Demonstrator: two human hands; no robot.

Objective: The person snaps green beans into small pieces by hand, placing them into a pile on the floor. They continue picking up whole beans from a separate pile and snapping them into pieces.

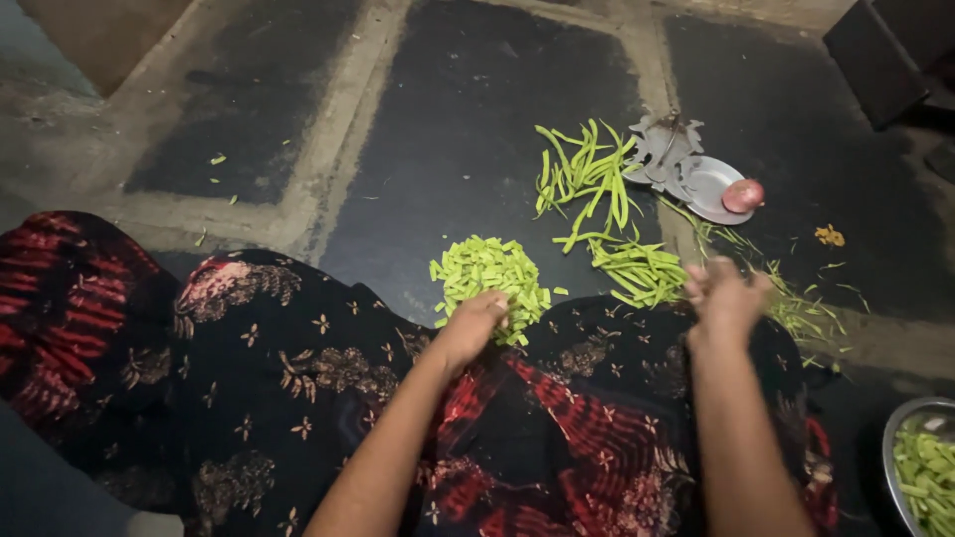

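Nearest the camera lies the person's lap, covered by a dark cloth with red and pale flower patterns (298, 398); both forearms reach forward over it. At about 4 o'clock, at the frame's edge, stands a steel bowl (888, 438) with cut green pieces inside, probably kept close so that pieces are easy to drop in.

The left hand (476, 323) is curled loosely, its fingers resting on the near edge of the heap of chopped green beans (487, 273), as if gathering them; I cannot tell whether it grips any. The right hand (724, 293) is blurred, near 2 o'clock from the lap; whether it is open or holds something I cannot tell. Just beside it, to its left, lies a bundle of trimmed beans (642, 270).

Farther, at 12 to 1 o'clock, whole long beans (582, 179) are spread on the dark stone floor (468, 119). Beyond them a small metal plate (706, 184) carries a red onion (743, 195), touching a floor-standing cutter (665, 144). Thin green trimmings (801, 308) lie scattered at 3 o'clock.
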